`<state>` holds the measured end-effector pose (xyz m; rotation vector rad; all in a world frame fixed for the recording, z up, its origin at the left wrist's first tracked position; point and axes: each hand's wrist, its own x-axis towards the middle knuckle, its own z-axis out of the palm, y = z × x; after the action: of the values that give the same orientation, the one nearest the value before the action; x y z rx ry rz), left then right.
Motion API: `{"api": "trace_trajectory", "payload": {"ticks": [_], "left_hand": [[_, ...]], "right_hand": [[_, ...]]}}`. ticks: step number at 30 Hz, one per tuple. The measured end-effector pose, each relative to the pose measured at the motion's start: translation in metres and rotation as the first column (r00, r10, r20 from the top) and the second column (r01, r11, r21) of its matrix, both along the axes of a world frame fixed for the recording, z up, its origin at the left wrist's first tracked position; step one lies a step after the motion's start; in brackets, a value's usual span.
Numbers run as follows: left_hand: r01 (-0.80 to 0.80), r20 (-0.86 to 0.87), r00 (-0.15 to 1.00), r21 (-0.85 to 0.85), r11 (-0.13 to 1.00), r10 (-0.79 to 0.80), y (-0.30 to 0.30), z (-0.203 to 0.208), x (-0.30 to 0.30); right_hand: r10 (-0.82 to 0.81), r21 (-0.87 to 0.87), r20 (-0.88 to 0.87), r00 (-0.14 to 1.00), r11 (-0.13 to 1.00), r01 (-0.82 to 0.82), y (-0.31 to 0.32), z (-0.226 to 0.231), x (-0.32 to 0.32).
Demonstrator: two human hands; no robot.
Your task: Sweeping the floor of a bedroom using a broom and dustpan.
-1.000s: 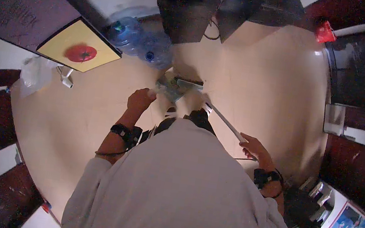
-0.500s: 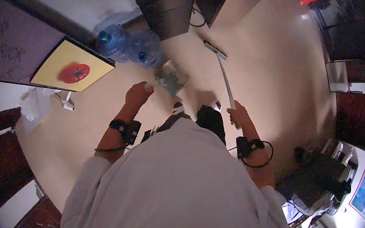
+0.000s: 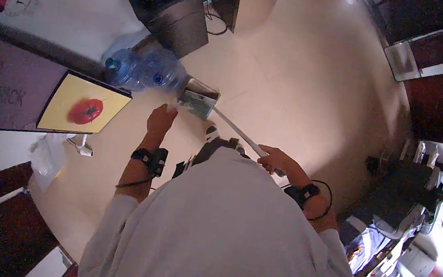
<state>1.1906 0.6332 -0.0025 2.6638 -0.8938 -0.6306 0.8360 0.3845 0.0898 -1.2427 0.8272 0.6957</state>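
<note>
My right hand [image 3: 275,161] is closed round the pale handle of a broom [image 3: 239,134], near its upper end. The handle slants forward and left, and its narrow head meets the dustpan [image 3: 201,111] on the floor; exactly where the head lies is hard to make out. My left hand [image 3: 161,119] is closed at the whitish grip of the dustpan, left of the pan. The pan is greyish green, low and wide, and sits just ahead of my feet.
Large blue water bottles [image 3: 161,69] stand just beyond the dustpan, beside a dark cabinet [image 3: 181,26]. A yellow panel with a tomato picture [image 3: 87,110] is at left, with a clear plastic bag [image 3: 48,161] below. A dark chair [image 3: 391,192] stands at right.
My right hand has swung the broom head left and nearer, from the open floor to the dustpan. My left hand stays by the pan. The view has turned somewhat.
</note>
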Motion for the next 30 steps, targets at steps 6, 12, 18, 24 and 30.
{"api": "trace_trajectory", "payload": {"ticks": [6,12,18,24,30], "left_hand": [[0.058,0.076,0.996,-0.048,0.997,-0.054,0.008,-0.021,-0.017],[0.101,0.154,0.984,-0.098,0.99,-0.086,0.021,-0.025,-0.052],[0.094,0.255,0.959,0.134,0.987,-0.126,0.033,0.011,-0.086],[0.193,0.344,0.913,0.109,0.975,-0.219,0.106,-0.029,-0.062],[0.05,0.087,0.994,0.139,0.989,-0.063,0.116,0.011,-0.049]], "right_hand": [[-0.099,-0.092,0.003,0.995,0.991,0.099,0.018,0.006,-0.054],[-0.347,-0.041,0.064,0.936,0.936,0.35,0.006,-0.03,-0.09],[-0.491,-0.091,0.079,0.868,0.863,0.497,-0.008,-0.042,-0.096],[-0.488,-0.144,0.137,0.862,0.852,0.504,-0.005,-0.039,-0.082],[-0.476,-0.053,0.1,0.874,0.874,0.483,0.028,-0.079,-0.066]]}}
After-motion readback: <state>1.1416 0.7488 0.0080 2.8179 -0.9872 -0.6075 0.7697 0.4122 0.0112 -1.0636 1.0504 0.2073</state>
